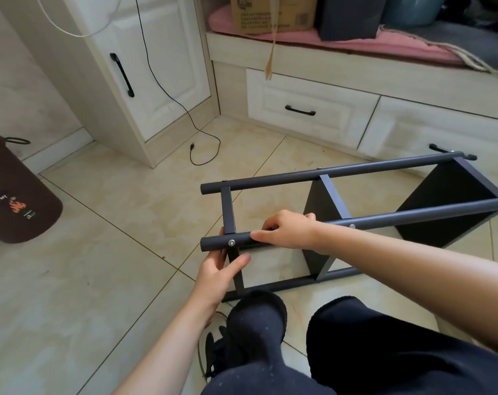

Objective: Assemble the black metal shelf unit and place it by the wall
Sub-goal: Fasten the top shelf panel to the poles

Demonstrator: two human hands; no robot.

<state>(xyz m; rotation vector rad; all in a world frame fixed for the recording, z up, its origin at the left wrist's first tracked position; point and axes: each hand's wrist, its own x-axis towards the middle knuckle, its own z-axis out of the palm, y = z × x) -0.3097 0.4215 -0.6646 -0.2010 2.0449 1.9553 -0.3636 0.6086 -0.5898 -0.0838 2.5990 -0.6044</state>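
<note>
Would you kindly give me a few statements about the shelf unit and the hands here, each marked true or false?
1. The shelf unit stands upright against the wall. False: it lies on its side on the floor.
2. The right hand grips a round pole of the unit. True.
3. The left hand is off the unit. False: it holds the end frame bar.
4. A black cable lies on the floor near the cabinet. True.
5. A cardboard box sits on the pink cushion. True.
</note>
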